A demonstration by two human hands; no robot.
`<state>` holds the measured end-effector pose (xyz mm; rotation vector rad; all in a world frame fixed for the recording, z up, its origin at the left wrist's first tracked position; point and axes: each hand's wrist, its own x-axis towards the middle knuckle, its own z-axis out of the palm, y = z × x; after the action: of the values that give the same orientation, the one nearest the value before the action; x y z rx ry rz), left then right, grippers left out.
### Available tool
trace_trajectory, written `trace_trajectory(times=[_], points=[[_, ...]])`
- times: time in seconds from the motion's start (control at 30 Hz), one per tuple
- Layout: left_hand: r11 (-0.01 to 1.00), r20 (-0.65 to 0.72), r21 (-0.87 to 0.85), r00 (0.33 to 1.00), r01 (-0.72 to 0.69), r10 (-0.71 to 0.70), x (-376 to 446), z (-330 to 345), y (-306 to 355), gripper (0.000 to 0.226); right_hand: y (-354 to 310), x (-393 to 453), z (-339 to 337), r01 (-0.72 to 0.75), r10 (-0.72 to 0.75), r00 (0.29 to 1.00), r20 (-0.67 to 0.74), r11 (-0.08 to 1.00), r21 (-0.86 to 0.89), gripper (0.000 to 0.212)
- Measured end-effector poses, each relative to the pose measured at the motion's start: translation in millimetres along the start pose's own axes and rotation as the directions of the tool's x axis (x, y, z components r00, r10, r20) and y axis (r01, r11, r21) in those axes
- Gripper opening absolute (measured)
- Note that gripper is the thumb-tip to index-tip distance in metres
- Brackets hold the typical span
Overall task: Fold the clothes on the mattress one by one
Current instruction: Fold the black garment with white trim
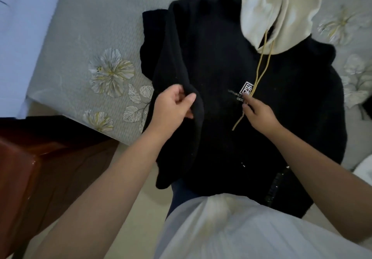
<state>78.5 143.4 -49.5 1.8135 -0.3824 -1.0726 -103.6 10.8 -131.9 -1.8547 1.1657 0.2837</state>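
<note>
sleeve folded in, cord in the way

i see the black sweater [231, 117] lying flat on the mattress [84, 43], its hem hanging over the near edge toward the person's body. the left hand [171, 109] pinches the folded-over black sleeve [177, 73] between thumb and curled fingers, holding it across the chest; i judge this is the first side fold, kept in place so the fleece does not spring back. the right hand [259, 113] has its fingers curled around a tan cord [259, 73] that trails down from the cream hoodie [281, 11] lying over the sweater's collar. i take it the cord is held so it can be lifted clear before the other side is folded.

for room: the mattress's left edge runs diagonally close beside the sweater, with a dark wooden piece of furniture [30, 158] just past the corner, so there is little margin on that side. the right side has open floral mattress surface beside the sweater, enough for the right sleeve to swing in. the hoodie touching the collar would drag if the sweater is folded upward, so it likely wants moving first.
</note>
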Motion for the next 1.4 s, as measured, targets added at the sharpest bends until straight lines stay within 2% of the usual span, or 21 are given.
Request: trace_trajectory(times=[0.07, 0.1, 0.13, 0.17, 0.2, 0.27, 0.33, 0.37, 0.43, 0.47, 0.53, 0.6, 0.7, 0.77, 0.87, 0.97, 1.03, 1.13, 1.2, 1.3, 1.4], points=[[0.966, 0.157, -0.244, 0.986, 0.086, -0.048, 21, 21, 24, 0.011, 12, -9, -19, -0.115, 0.13, 0.989, -0.07, 0.976, 0.187, 0.041], [0.956, 0.296, -0.246, 0.952, 0.158, -0.081, 33, 31, 31, 0.019, 19, -13, -25, -0.155, 0.186, 0.979, -0.084, 0.946, 0.284, 0.04], [0.977, 0.439, -0.094, 0.889, 0.192, -0.133, 43, 44, 37, 0.037, 28, -19, -32, -0.183, 0.24, 0.965, -0.109, 0.906, 0.382, 0.039], [0.976, 0.531, 0.174, 0.823, 0.127, -0.202, 50, 58, 39, 0.056, 36, -25, -37, -0.203, 0.296, 0.946, -0.132, 0.858, 0.472, 0.039], [0.913, 0.568, 0.408, 0.786, -0.008, -0.247, 56, 70, 36, 0.066, 45, -32, -40, -0.224, 0.352, 0.925, -0.143, 0.809, 0.543, 0.04], [0.715, 0.544, 0.642, 0.822, -0.277, -0.17, 63, 85, 26, 0.066, 63, -44, -39, -0.299, 0.442, 0.89, -0.11, 0.748, 0.592, 0.042], [0.485, 0.507, 0.739, 0.86, -0.469, 0.058, 70, 85, 18, 0.059, 74, -55, -27, -0.41, 0.479, 0.878, -0.024, 0.775, 0.481, 0.049], [0.343, 0.495, 0.782, 0.853, -0.52, 0.165, 76, 80, 16, 0.055, 75, -60, -18, -0.437, 0.47, 0.883, 0.003, 0.818, 0.375, 0.054], [0.07, 0.49, 0.848, 0.829, -0.525, 0.269, 91, 67, 15, 0.054, 73, -66, 2, -0.421, 0.429, 0.903, 0.003, 0.885, 0.201, 0.061], [-0.052, 0.483, 0.872, 0.836, -0.487, 0.261, 99, 60, 16, 0.057, 72, -67, 11, -0.415, 0.425, 0.905, -0.015, 0.889, 0.192, 0.058], [-0.27, 0.454, 0.876, 0.872, -0.4, 0.181, 117, 48, 24, 0.062, 73, -67, 16, -0.422, 0.457, 0.888, -0.056, 0.856, 0.299, 0.042], [-0.405, 0.396, 0.855, 0.912, -0.324, 0.106, 133, 40, 36, 0.055, 72, -67, 3, -0.4, 0.468, 0.872, -0.141, 0.85, 0.343, 0.028], [-0.468, 0.336, 0.849, 0.934, -0.246, 0.12, 145, 37, 52, 0.024, 69, -64, -36, -0.31, 0.391, 0.844, -0.366, 0.914, 0.26, 0.025], [-0.453, 0.302, 0.866, 0.944, -0.214, 0.131, 151, 35, 59, 0.016, 65, -54, -69, -0.281, 0.334, 0.823, -0.46, 0.943, 0.182, 0.026], [-0.388, 0.229, 0.908, 0.962, -0.157, 0.147, 164, 27, 70, 0.017, 58, -26, -109, -0.316, 0.299, 0.791, -0.534, 0.947, 0.06, 0.024], [-0.3, 0.209, 0.945, 0.943, -0.127, 0.259, 175, 17, 72, 0.03, 53, 6, -119, -0.453, 0.297, 0.755, -0.584, 0.881, -0.138, 0.037], [-0.224, 0.226, 0.962, 0.919, -0.157, 0.324, 173, 17, 63, 0.043, 47, 15, -108, -0.465, 0.285, 0.794, -0.538, 0.854, -0.235, 0.052], [-0.179, 0.475, 0.88, 0.799, -0.441, 0.367, 153, 26, 32, 0.052, 42, 19, -67, -0.264, 0.087, 0.889, -0.449, 0.899, -0.349, 0.057], [-0.202, 0.608, 0.793, 0.726, -0.574, 0.322, 137, 32, 7, 0.061, 46, 13, -37, -0.203, 0.09, 0.95, -0.3, 0.907, -0.37, 0.056], [-0.175, 0.523, 0.843, 0.852, -0.509, 0.037, 127, 34, -28, 0.07, 61, 2, -3, -0.247, 0.231, 0.969, -0.086, 0.888, -0.389, 0.062], [-0.195, 0.443, 0.879, 0.896, -0.436, -0.008, 131, 41, -44, 0.071, 61, -1, 1, -0.25, 0.238, 0.968, -0.077, 0.924, -0.289, 0.063]])
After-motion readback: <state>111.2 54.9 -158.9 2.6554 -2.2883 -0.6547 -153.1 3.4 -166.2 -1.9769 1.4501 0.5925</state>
